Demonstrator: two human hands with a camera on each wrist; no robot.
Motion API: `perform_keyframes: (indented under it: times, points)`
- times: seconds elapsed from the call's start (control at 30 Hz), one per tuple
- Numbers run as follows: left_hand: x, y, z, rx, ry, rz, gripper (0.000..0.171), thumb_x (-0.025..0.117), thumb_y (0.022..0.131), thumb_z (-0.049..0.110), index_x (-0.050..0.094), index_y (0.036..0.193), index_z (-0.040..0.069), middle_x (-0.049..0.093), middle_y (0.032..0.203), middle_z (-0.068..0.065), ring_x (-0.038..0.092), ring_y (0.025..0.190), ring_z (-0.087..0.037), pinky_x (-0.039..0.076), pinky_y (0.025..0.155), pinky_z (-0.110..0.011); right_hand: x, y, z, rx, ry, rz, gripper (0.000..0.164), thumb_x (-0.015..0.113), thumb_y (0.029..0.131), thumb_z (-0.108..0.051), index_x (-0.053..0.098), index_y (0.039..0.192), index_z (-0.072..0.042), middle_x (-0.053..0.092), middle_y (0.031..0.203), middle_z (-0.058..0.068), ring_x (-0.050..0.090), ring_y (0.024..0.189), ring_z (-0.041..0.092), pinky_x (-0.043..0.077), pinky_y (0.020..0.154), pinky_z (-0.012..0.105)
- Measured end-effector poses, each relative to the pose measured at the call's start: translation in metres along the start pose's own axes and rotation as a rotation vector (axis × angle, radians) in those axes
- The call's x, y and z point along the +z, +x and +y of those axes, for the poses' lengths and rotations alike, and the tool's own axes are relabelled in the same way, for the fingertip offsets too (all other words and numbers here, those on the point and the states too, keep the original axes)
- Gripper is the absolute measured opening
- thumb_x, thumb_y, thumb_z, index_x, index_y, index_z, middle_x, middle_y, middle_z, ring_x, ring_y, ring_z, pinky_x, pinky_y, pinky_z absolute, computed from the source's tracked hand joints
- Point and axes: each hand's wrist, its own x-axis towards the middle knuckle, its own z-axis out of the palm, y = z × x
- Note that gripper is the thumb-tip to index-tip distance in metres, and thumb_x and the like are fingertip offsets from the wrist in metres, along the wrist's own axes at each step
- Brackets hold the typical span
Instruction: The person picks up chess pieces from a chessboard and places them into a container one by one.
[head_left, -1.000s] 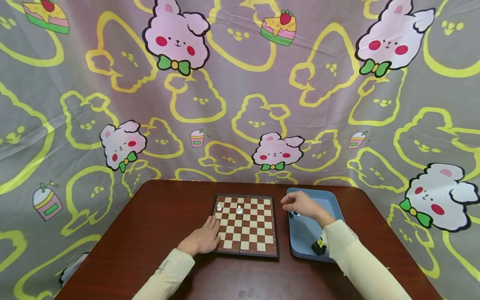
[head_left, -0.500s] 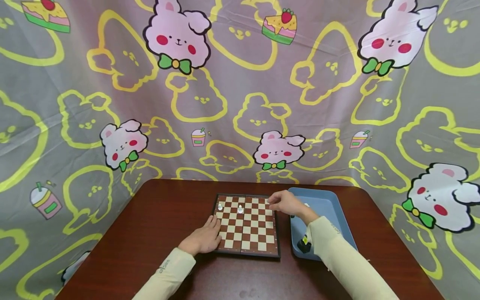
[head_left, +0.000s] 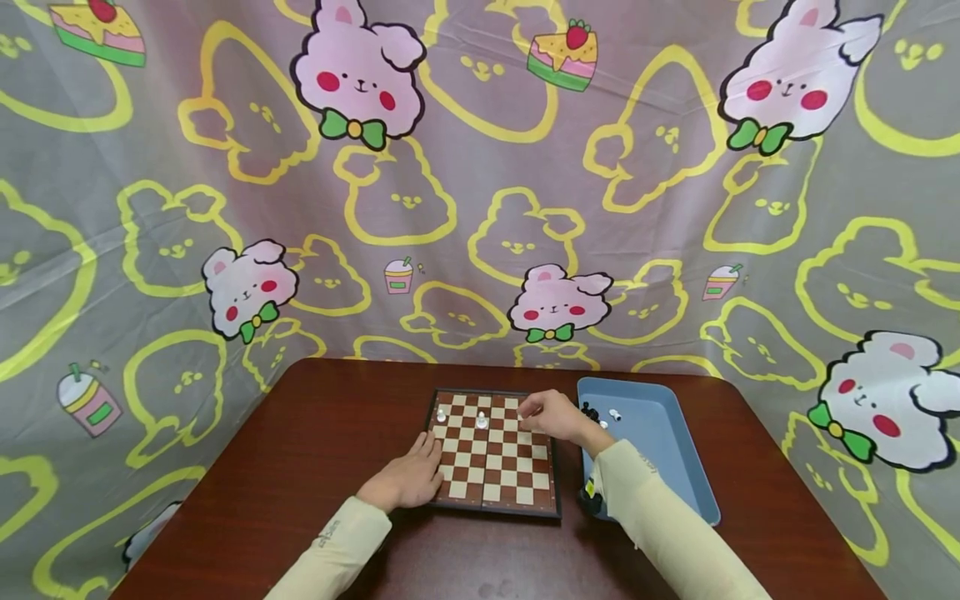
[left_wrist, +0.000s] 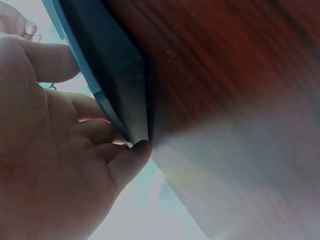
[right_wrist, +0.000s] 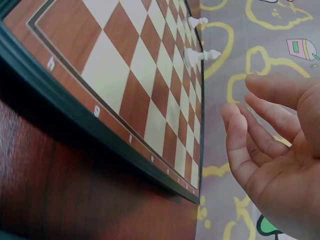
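A brown and cream chessboard [head_left: 495, 479] with a dark rim lies on the table. Two white chess pieces stand on its far left part: a small one [head_left: 441, 414] near the left edge and a larger one [head_left: 482, 421] near the centre seam. My left hand [head_left: 408, 477] rests at the board's left edge; in the left wrist view its fingers lie along the dark rim. Over the board's right side hovers my right hand [head_left: 558, 414]. Its fingers [right_wrist: 240, 145] are loosely bent, with nothing seen between them in the right wrist view.
A blue tray [head_left: 678, 450] stands right of the board, under my right forearm. Inside it are black pieces [head_left: 590, 411] and a white piece [head_left: 616, 415] lying on its side. A patterned curtain [head_left: 465, 208] hangs behind the brown table [head_left: 337, 417].
My right hand has moved left from above the tray to above the board's right side. The left hand stays at the board's edge, and both standing pieces keep their places.
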Motion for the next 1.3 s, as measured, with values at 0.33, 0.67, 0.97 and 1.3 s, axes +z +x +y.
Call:
perform_keyframes:
  times: [0.33,0.67,0.97,1.3]
  points:
    - [-0.001,0.000,0.001,-0.003,0.000,-0.006,0.056,0.042,0.099,0.024,0.031,0.143,-0.009,0.018,0.152,-0.025,0.012,0.141,-0.037,0.028,0.107,-0.045,0.014,0.007,-0.003,0.008,0.020,-0.008,0.024,0.067,0.088,-0.012,0.068,0.110,-0.005,0.065,0.104,0.008,0.061,0.084,0.016,0.051,0.071,0.037]
    - [-0.003,0.002,-0.001,-0.013,0.010,-0.010,0.056,0.039,0.100,0.025,0.029,0.144,-0.008,0.016,0.152,-0.025,0.011,0.141,-0.036,0.028,0.108,-0.044,0.033,0.019,-0.006,-0.036,0.022,0.017,0.022,0.066,0.089,-0.012,0.068,0.109,-0.004,0.065,0.099,0.004,0.061,0.085,0.019,0.051,0.068,0.035]
    - [0.004,0.001,0.001,-0.008,-0.011,-0.006,0.056,0.041,0.099,0.024,0.031,0.143,-0.009,0.018,0.152,-0.025,0.012,0.141,-0.036,0.029,0.107,-0.045,0.049,0.028,0.001,-0.023,0.040,0.025,0.028,0.065,0.090,-0.015,0.064,0.116,-0.004,0.061,0.109,0.008,0.059,0.093,0.022,0.050,0.071,0.036]
    - [0.005,0.004,-0.001,-0.006,0.015,-0.002,0.056,0.040,0.100,0.025,0.030,0.144,-0.008,0.017,0.152,-0.025,0.010,0.141,-0.036,0.027,0.108,-0.044,0.054,0.039,-0.002,0.002,0.033,0.024,0.034,0.068,0.088,-0.015,0.063,0.120,-0.005,0.061,0.109,0.008,0.058,0.093,0.021,0.050,0.072,0.036]
